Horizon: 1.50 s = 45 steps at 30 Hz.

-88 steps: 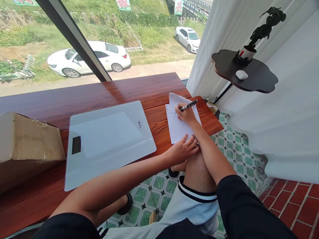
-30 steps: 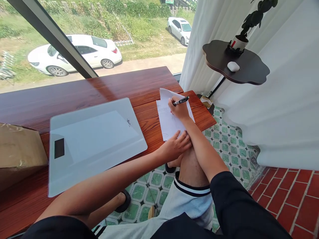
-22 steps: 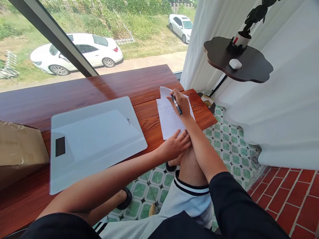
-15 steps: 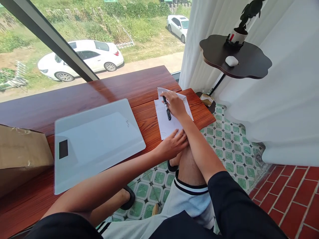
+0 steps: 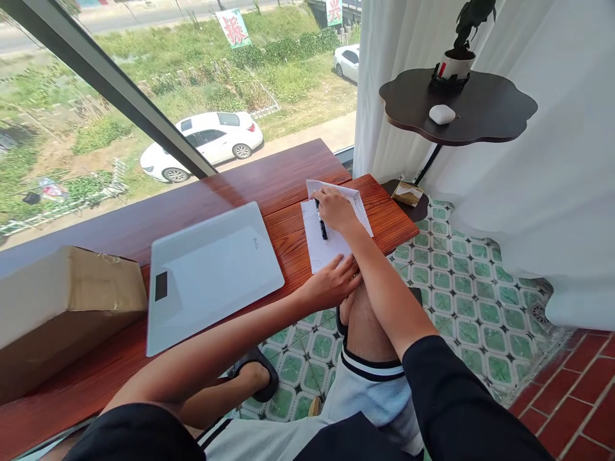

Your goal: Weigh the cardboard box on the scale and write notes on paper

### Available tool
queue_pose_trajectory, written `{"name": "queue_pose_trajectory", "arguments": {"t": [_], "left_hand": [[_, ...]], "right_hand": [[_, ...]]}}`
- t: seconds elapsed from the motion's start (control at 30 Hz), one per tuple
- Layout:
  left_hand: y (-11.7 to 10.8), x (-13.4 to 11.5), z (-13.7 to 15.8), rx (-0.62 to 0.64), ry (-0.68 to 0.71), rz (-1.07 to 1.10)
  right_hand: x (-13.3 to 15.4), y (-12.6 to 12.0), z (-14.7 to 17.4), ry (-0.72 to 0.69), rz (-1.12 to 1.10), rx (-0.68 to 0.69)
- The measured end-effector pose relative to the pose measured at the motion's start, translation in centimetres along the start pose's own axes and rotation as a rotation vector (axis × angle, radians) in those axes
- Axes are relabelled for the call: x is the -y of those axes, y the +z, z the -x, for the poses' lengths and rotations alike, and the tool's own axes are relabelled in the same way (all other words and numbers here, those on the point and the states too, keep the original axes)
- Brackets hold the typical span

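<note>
A white printed paper lies near the right end of the red-brown wooden counter. My right hand rests on the paper and holds a black pen, which lies low and points back toward me. My left hand presses flat on the paper's near edge at the counter's front, fingers spread, crossed under my right forearm. A folded sheet sticks out beyond my right hand.
A white glass scale with a dark display lies left of the paper. A cardboard box sits at the far left. A dark wall shelf with a potted plant and a white case hangs at right. Window ahead, tiled floor below.
The pen has swung from pointing up and right, in a writing grip, to lying low over the paper. My left hand stays on the paper's edge. My head has turned left.
</note>
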<state>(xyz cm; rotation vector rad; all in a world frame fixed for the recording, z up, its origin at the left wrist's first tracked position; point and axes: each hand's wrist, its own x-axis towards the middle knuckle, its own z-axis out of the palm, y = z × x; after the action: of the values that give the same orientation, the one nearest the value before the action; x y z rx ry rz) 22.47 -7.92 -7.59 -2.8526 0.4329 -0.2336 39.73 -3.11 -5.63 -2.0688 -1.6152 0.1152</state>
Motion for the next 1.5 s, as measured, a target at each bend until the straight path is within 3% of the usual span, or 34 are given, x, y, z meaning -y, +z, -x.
{"name": "queue_pose_trajectory", "arguments": {"t": [0.3,0.47,0.63,0.87,1.1,1.3,1.5], "left_hand": [[-1.2,-0.8,1.1,0.042,-0.046,-0.04],[-2.4,-1.3,3.0,-0.073,-0.044,-0.106],[-5.3,-1.2,6.1,-0.165,-0.106,-0.148],[-9.9,1.0,12.5,-0.279,-0.442,-0.185],[-13.7,3.0,21.0,-0.481,-0.941,-0.359],[-14.7,4.1,27.9,-0.631,-1.33,-0.364],[-14.3,3.9,33.2,-0.769,-1.535,-0.364]], "right_hand": [[2.4,1.2,0.2,-0.108,-0.048,0.108],[3.6,0.9,0.5,-0.142,-0.028,0.19],[3.4,1.7,0.2,-0.164,-0.029,0.152],[3.6,2.7,0.0,-0.161,0.004,0.055],[3.8,3.3,-0.3,-0.2,0.054,-0.136],[4.0,3.7,-0.3,-0.239,0.105,-0.259],[3.9,3.9,-0.1,-0.278,0.118,-0.284]]}}
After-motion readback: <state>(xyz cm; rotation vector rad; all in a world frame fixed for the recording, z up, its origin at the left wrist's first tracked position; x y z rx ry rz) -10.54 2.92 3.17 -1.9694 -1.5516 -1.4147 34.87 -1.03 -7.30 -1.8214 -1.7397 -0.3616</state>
